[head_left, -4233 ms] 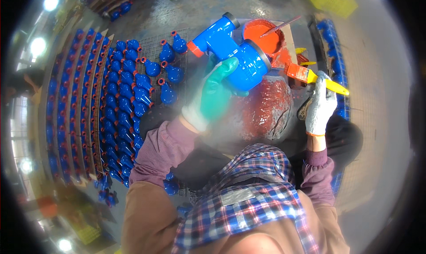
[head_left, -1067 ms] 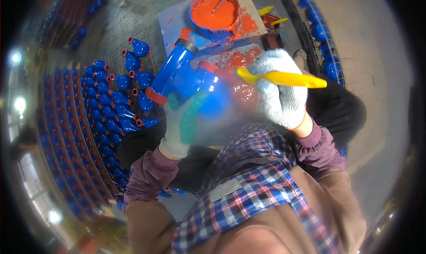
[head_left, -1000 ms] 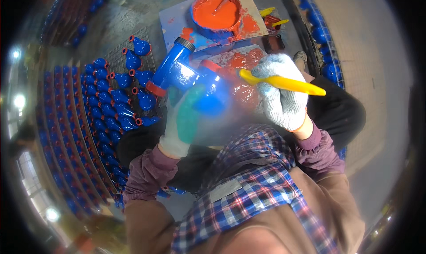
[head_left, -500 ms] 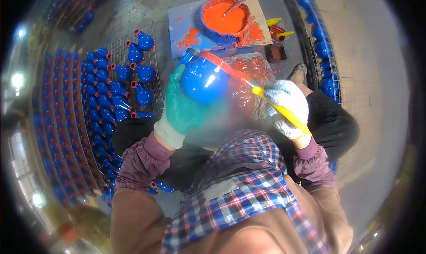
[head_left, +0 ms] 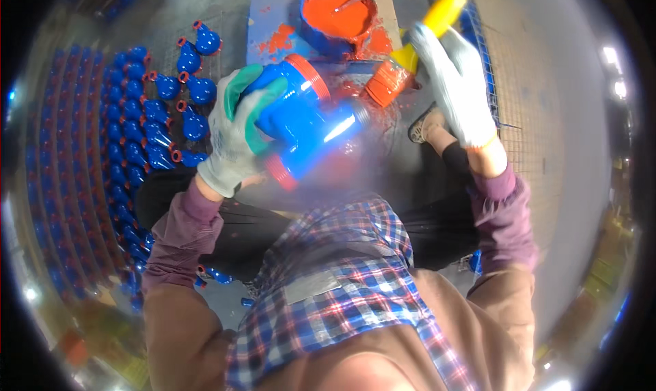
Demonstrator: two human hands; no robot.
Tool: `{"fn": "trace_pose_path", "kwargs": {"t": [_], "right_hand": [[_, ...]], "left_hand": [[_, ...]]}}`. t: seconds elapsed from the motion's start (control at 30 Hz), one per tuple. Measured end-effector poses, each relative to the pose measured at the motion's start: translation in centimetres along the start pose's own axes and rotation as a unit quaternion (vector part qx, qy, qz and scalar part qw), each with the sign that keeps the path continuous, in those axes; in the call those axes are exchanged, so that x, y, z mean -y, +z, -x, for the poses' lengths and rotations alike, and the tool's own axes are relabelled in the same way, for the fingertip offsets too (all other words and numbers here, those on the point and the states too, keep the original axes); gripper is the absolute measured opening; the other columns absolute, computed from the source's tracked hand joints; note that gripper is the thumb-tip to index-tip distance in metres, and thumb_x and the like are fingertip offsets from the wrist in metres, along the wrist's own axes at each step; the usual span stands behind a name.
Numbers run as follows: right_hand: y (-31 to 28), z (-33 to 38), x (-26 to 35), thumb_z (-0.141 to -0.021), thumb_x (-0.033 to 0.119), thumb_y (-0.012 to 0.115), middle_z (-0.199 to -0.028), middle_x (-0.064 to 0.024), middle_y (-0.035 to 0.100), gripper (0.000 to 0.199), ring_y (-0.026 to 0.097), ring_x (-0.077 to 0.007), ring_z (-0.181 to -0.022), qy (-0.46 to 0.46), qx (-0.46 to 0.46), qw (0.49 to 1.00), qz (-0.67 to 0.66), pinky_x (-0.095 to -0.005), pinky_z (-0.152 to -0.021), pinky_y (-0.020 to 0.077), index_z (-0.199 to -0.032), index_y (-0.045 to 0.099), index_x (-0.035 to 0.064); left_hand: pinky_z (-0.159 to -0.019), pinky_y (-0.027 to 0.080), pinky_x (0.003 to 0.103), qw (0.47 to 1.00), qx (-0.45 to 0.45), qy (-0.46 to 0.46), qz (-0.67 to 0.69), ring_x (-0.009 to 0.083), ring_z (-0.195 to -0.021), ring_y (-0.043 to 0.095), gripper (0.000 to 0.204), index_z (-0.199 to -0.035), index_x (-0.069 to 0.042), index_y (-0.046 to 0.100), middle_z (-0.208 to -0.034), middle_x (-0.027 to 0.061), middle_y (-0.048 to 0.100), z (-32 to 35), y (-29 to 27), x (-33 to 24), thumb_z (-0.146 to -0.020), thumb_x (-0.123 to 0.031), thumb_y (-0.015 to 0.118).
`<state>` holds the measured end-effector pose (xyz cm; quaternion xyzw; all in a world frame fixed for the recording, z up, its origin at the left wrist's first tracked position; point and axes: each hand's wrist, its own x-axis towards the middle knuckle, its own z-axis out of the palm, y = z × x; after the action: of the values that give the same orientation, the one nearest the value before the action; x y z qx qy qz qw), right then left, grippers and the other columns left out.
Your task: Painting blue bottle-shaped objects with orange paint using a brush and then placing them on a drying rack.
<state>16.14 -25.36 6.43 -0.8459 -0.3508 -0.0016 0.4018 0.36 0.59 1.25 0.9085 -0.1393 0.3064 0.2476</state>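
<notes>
My left hand [head_left: 239, 128], in a white glove with green coating, is closed around a glossy blue pipe-like fitting [head_left: 294, 128]. The fitting is tilted, with one red rim at its top and another at its lower left. Its right-hand end looks threaded and blue-grey; lens haze blurs the lower part. In a white knitted glove, my right hand [head_left: 454, 83] grips a paintbrush [head_left: 437, 22] by its yellow handle. The orange-red bristles point down and left, near the fitting's right end but apart from it.
Beyond my hands, a bucket of orange-red paint [head_left: 338, 18] with a stick in it stands on a paint-spattered board [head_left: 263, 35]. Rows of blue pieces with red rims [head_left: 195, 121] lie at left. A wire rack [head_left: 512, 111] stands at right.
The brush has left the fitting's upper red rim and swung up, its bristles now pointing down-left. My left hand has turned the fitting and moved it slightly left, bringing other ends into view.
</notes>
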Motion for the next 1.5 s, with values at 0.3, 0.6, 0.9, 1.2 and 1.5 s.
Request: {"fn": "trace_pose_path", "kwargs": {"t": [0.3, 0.6, 0.9, 1.2, 1.5], "right_hand": [[5.8, -3.5, -1.3, -0.094, 0.034, 0.055, -0.083, -0.0167, 0.071, 0.039, 0.069, -0.0303, -0.075, 0.127, 0.273, 0.954, -0.010, -0.0387, -0.069, 0.0535, -0.095, 0.070, -0.0029], [7.0, -1.4, -2.5, -0.088, 0.023, 0.065, -0.080, -0.0174, 0.063, 0.028, 0.063, -0.0362, -0.071, -0.166, 0.196, 0.962, 0.095, -0.0458, -0.061, 0.0502, -0.106, 0.065, 0.0020], [2.4, 1.8, 2.0, -0.089, 0.003, 0.064, -0.088, -0.0167, 0.063, 0.018, 0.064, -0.0306, -0.073, -0.311, 0.032, 0.942, 0.125, -0.0370, -0.060, 0.0504, -0.106, 0.064, -0.0028], [1.9, 7.4, 4.7, -0.087, -0.007, 0.059, -0.096, -0.0174, 0.065, 0.018, 0.063, -0.0306, -0.078, -0.093, -0.065, 0.992, -0.059, -0.0370, -0.067, 0.0504, -0.105, 0.060, -0.0049], [4.3, 9.4, 4.6, -0.083, -0.003, 0.062, -0.094, -0.0159, 0.065, 0.021, 0.062, -0.0314, -0.087, -0.062, -0.213, 0.973, -0.067, -0.0362, -0.078, 0.0484, -0.104, 0.063, -0.0014]], "left_hand": [[-0.089, 0.051, 0.054, 0.950, 0.023, 0.237, -0.201, 0.0450, -0.118, 0.052, 0.040, -0.116, -0.034, 0.068, -0.130, 0.0132, 0.053, 1.4, 0.6, -0.3, -0.076, -0.030, 0.071], [-0.092, 0.051, 0.055, 0.945, 0.018, 0.243, -0.218, 0.0458, -0.119, 0.051, 0.041, -0.115, -0.036, 0.065, -0.129, 0.0112, 0.055, 1.8, 0.6, -0.5, -0.076, -0.028, 0.075], [-0.095, 0.049, 0.052, 0.956, 0.019, 0.202, -0.213, 0.0420, -0.123, 0.049, 0.045, -0.122, -0.034, 0.066, -0.137, 0.0105, 0.050, 2.4, 0.7, 0.4, -0.078, -0.036, 0.074], [-0.088, 0.050, 0.048, 0.972, 0.026, 0.120, -0.199, 0.0414, -0.121, 0.046, 0.061, -0.125, -0.038, 0.063, -0.137, 0.0104, 0.048, 2.5, 0.6, 0.5, -0.067, -0.027, 0.079], [-0.090, 0.050, 0.045, 0.994, 0.028, -0.096, -0.039, 0.0384, -0.109, 0.055, 0.067, -0.120, -0.011, 0.063, -0.121, 0.0168, 0.053, 1.1, 1.0, -1.1, -0.057, -0.015, 0.084]]}}
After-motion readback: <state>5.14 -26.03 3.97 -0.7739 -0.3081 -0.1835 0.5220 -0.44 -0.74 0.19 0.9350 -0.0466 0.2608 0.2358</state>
